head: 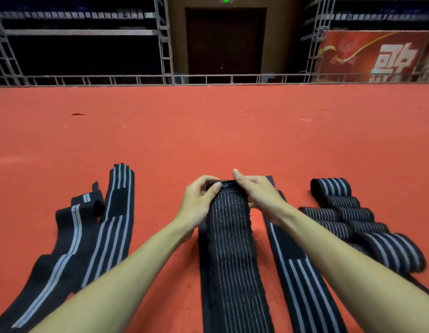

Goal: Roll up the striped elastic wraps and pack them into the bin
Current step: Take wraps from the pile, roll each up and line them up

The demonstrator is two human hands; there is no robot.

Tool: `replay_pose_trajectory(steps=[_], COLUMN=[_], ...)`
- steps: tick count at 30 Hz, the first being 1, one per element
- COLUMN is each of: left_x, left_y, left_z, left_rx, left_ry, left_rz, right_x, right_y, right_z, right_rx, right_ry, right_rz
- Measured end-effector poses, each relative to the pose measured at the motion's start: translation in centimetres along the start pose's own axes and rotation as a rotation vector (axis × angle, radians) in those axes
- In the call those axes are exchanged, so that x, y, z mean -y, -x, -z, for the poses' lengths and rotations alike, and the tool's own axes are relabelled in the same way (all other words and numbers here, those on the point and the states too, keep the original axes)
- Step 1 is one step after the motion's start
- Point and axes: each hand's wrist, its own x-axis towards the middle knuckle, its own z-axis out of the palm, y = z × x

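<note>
The centre wrap (229, 248) lay flat on red carpet (208, 131), running from the near edge straight away, thin pale stripes up. Left of that wrap were two loose wraps (105, 239), unrolled, partly overlapping, with broad stripes. Just right of it was another flat wrap (297, 275), its far part passing under the right forearm. Further right of it sat the rolls (353, 217), several done, bunched and touching. Both hands were on the centre wrap's far end. The left hand (199, 198) had its fingers curled, thumb and fingertips pinching the left corner of the turned-over end. The right hand (259, 193) gripped the right corner with fingers curled under and one finger stuck out straight past the end. The end was folded over, the roll barely started. Beyond the wrap was more carpet, then a metal railing (208, 78), a dark door (225, 42) straight ahead, and a red banner (377, 56) off to the right.
</note>
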Motion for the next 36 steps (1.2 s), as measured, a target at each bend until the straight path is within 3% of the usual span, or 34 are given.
replay_pose_trajectory(steps=[4, 11, 20, 30, 36], left_x=[4.0, 8.7, 9.1, 8.6, 8.4], left_y=[-1.1, -1.6, -1.5, -0.8, -0.5], left_z=[-1.6, -2.9, -2.5, -2.4, -2.5], left_rx=[-0.033, 0.034, 0.084, 0.116, 0.138], left_ry=[0.001, -0.028, 0.025, 0.129, 0.084], left_rz=[-0.035, -0.052, -0.04, 0.085, -0.015], right_x=[-3.9, -9.3, -10.1, -9.5, -9.0], right_y=[-1.8, -2.6, -3.3, -2.3, -1.8], right_z=[-0.5, -0.8, -0.5, -0.7, -0.6], right_rx=[-0.128, -0.115, -0.078, -0.14, -0.14], right_ry=[-0.075, -0.224, -0.062, -0.107, -0.087], right_rz=[-0.04, -0.043, 0.052, 0.096, 0.134])
